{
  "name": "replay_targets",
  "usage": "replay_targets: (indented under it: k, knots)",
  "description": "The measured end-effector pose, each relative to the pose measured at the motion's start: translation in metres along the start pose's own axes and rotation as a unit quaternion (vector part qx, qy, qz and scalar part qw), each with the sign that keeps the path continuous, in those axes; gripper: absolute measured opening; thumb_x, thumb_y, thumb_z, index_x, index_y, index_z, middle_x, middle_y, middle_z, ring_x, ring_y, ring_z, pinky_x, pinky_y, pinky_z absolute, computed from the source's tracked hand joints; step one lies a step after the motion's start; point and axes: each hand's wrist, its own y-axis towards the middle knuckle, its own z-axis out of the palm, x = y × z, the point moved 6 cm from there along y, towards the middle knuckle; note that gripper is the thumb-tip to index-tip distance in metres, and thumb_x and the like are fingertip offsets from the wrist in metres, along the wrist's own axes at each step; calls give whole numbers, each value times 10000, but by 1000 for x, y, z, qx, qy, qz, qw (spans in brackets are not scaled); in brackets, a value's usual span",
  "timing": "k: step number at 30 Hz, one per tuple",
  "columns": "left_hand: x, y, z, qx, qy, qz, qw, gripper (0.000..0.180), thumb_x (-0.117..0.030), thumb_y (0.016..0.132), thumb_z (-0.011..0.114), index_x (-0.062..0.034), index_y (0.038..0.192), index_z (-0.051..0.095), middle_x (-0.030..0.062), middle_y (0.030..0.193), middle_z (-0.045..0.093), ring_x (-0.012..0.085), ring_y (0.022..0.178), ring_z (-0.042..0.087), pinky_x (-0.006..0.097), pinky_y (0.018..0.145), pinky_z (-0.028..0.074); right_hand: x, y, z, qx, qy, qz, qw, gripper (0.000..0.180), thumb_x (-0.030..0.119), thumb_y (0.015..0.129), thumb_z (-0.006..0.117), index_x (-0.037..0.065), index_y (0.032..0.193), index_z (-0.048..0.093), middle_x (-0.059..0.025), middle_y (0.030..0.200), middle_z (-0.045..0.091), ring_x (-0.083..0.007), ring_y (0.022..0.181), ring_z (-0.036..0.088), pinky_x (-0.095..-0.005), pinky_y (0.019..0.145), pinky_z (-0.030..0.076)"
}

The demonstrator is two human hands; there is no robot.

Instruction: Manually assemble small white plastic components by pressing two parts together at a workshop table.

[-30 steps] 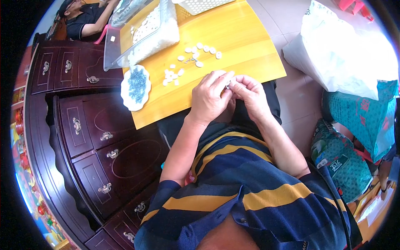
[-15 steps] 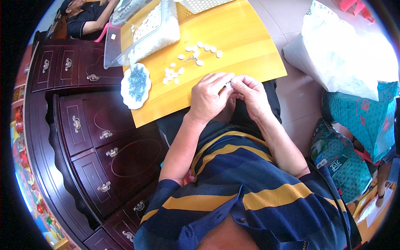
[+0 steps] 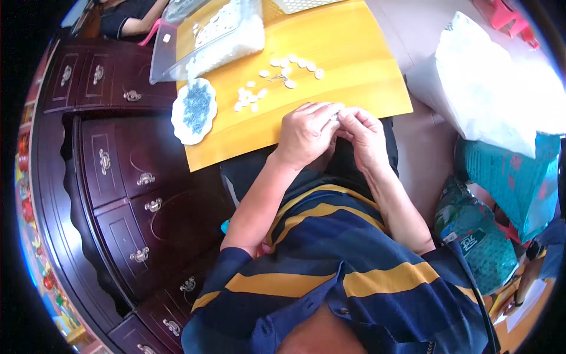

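Observation:
At the table's near edge, my left hand [image 3: 308, 134] and my right hand [image 3: 364, 137] meet, fingers closed. Pinched between their fingertips is a small whitish piece [image 3: 334, 117], mostly covered, so its kind is unclear. On the yellow wooden table [image 3: 354, 59], beyond my hands, lie several small round white plastic pieces [image 3: 290, 84], with a few thin dark metal bits [image 3: 277, 78] among them. Closer to the left is another loose group of white pieces [image 3: 250, 94]. A scalloped white dish [image 3: 178, 127] at the left edge holds a heap of small bluish-grey slender parts [image 3: 197, 107].
A clear plastic bin [image 3: 177, 71] with many white pieces stands at the far left, near a white perforated basket [image 3: 303, 5]. Dark wooden drawers [image 3: 118, 153] line the left. White [image 3: 471, 76] and teal bags [image 3: 507, 177] stand right. Another person's arm [image 3: 141, 23] shows behind the bin.
The whole view has shifted slightly. My hands stay together at the table edge with fingertips pinched, and the pieces on the table keep their arrangement.

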Motion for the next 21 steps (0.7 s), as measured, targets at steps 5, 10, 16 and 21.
replay_targets:
  k: [5, 10, 16, 21]
  knots:
    - [-5, -1, 1, -32, -3, 44, 999, 162, -95, 876, 695, -54, 1033, 703, 119, 916, 739, 313, 851, 713, 400, 755, 576, 0, -2, -8, -14, -24, -2, 1000, 88, 133, 991, 676, 64, 1020, 723, -3, 913, 699, -73, 811, 623, -257, 783, 528]
    - [3, -7, -1, -36, -2, 18, 999, 154, -119, 896, 687, -51, 1031, 712, 129, 929, 744, 316, 843, 718, 401, 750, 581, 0, -3, -5, -34, -23, -9, 999, 92, 137, 981, 696, 48, 983, 720, -11, 914, 708, -78, 810, 640, -238, 754, 530]
    - [5, -9, -4, -51, -6, 20, 998, 152, -122, 902, 681, -46, 1025, 728, 133, 942, 750, 314, 842, 723, 400, 746, 586, -2, -4, -2, -28, -10, -18, 999, 96, 139, 973, 704, 45, 983, 718, -16, 913, 708, -78, 799, 634, -226, 733, 511]
    - [5, -8, -3, -37, 2, 31, 999, 161, -71, 848, 734, -31, 1005, 734, 136, 966, 755, 306, 857, 739, 374, 768, 599, -2, -7, 0, -50, -2, -12, 999, 99, 150, 972, 702, 53, 982, 718, -12, 919, 706, -80, 816, 628, -249, 751, 512]
